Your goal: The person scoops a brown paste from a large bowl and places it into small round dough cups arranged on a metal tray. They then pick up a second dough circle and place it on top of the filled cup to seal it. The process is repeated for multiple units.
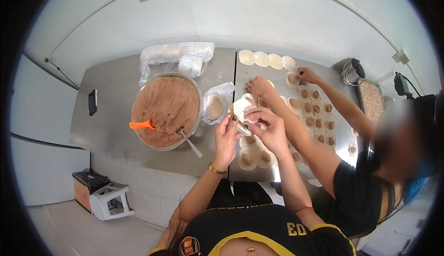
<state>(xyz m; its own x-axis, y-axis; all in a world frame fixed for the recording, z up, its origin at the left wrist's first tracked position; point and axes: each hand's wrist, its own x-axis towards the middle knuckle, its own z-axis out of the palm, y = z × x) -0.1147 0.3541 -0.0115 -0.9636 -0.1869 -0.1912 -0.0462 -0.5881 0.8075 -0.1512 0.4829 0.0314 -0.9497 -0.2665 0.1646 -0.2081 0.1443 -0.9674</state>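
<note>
Head view: both hands (247,126) pinch a pale dough wrapper (241,108) beside clear plastic bags (178,55) behind the filling bowl (166,110).

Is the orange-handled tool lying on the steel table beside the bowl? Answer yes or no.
No. The orange-handled tool is stuck in the brown filling inside the big metal bowl, not on the steel table.

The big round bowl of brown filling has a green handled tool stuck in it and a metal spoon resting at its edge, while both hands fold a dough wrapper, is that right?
Not quite: the handle in the bowl of brown filling is orange, not green, as the head view shows. The metal spoon does rest at the bowl's edge, and the left hand and right hand do hold a dough wrapper.
</note>
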